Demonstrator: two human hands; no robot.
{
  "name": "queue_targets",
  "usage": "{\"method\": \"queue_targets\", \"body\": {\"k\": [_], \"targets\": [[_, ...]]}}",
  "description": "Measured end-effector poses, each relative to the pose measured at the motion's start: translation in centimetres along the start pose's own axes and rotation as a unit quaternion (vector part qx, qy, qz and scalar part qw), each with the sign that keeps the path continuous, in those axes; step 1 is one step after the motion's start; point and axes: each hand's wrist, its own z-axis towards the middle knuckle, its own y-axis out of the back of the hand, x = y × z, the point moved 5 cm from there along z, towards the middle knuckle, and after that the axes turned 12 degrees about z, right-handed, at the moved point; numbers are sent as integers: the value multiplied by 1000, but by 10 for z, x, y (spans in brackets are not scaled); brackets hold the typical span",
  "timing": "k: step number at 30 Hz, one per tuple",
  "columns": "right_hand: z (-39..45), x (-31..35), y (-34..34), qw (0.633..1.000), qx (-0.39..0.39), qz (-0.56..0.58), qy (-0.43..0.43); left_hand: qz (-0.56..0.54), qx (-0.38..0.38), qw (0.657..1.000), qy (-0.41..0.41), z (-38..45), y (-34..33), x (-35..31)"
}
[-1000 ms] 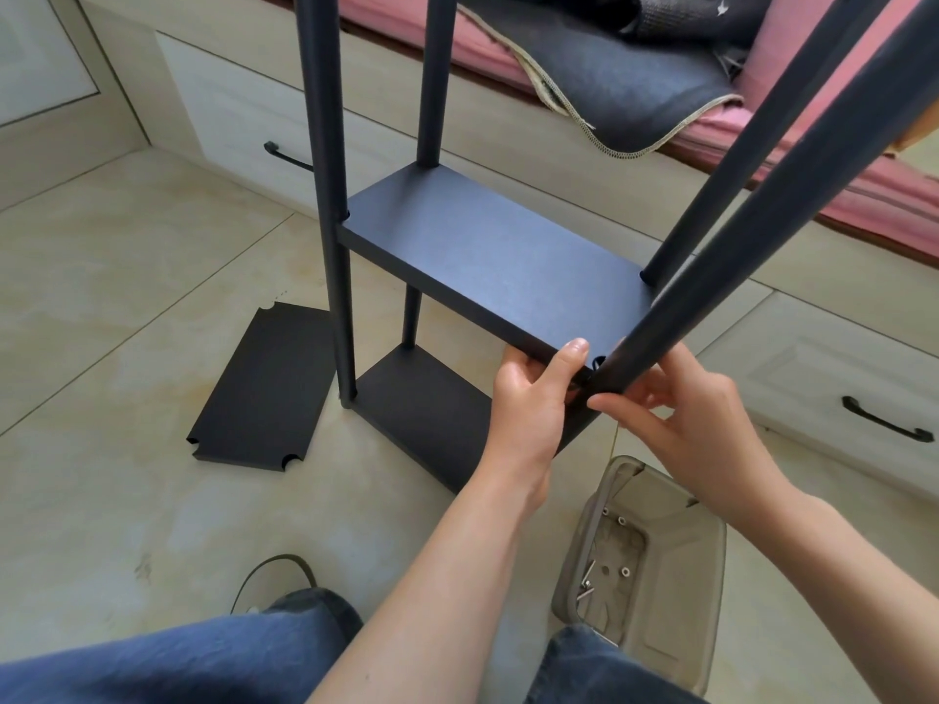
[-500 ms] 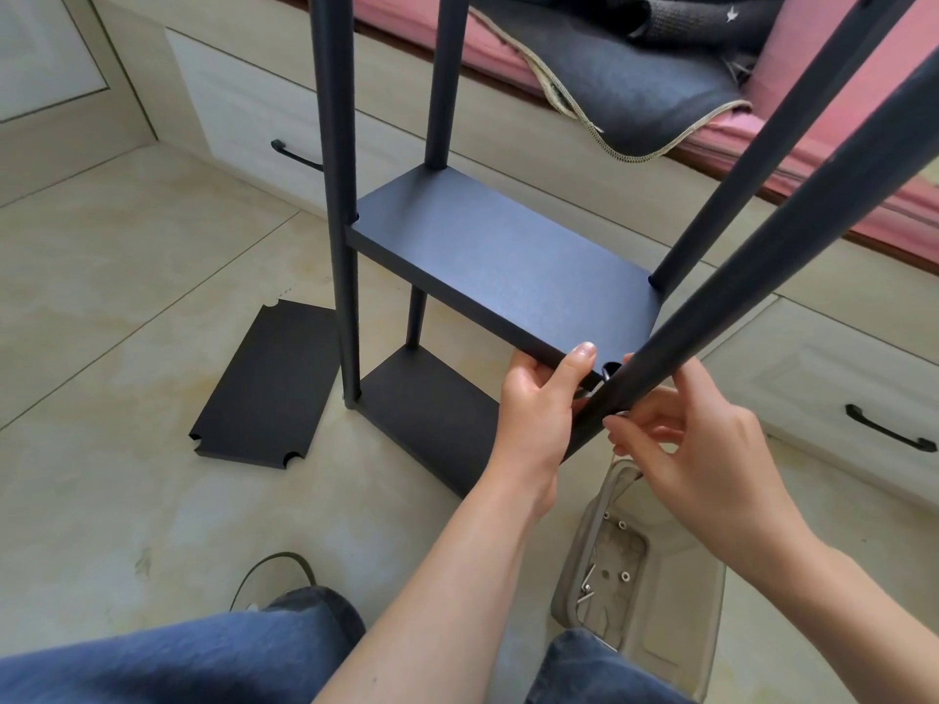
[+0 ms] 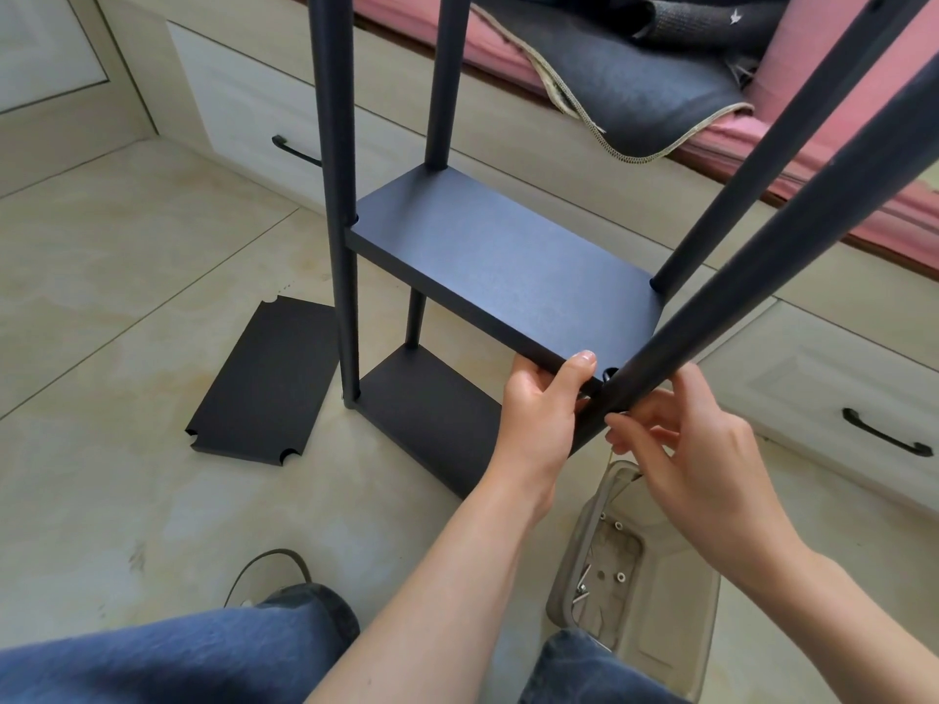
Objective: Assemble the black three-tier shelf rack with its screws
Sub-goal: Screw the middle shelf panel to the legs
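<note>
The black rack stands on the floor with a middle shelf (image 3: 508, 276) and a bottom shelf (image 3: 432, 414) between several black poles. My left hand (image 3: 543, 414) grips the near front edge of the middle shelf, thumb on top. The near right pole (image 3: 762, 276) slants across the shelf's front right corner. My right hand (image 3: 686, 459) is under and against that pole at the corner, fingers curled close to it; what the fingertips hold is hidden. A third black shelf board (image 3: 264, 383) lies flat on the floor to the left.
A beige plastic tray (image 3: 660, 591) with screws (image 3: 584, 586) sits on the floor between my knees. Drawer fronts with black handles (image 3: 884, 439) run along the back and right, under a pink cushion and a grey blanket (image 3: 635, 78). My shoe (image 3: 269, 571) is near the left knee.
My right hand has slid a little down and right along the near pole at the shelf corner. The left hand keeps its grip on the shelf edge. The view has shifted slightly.
</note>
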Motion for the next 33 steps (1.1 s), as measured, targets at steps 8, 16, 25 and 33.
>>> {"method": "queue_targets", "body": {"k": [8,16,25,33], "targets": [[2,-1,2,999,23,23,-7,15,-12,1000,9,-1,4,2],[1,1,-1,999,37,35,-13,46,-14,999,11,-2,14,1],[-2,2,-5,998,46,43,-17,62,-32,997,16,-9,15,-2],[-4,3,-13,997,70,38,-11,64,-66,995,28,-16,25,1]]}}
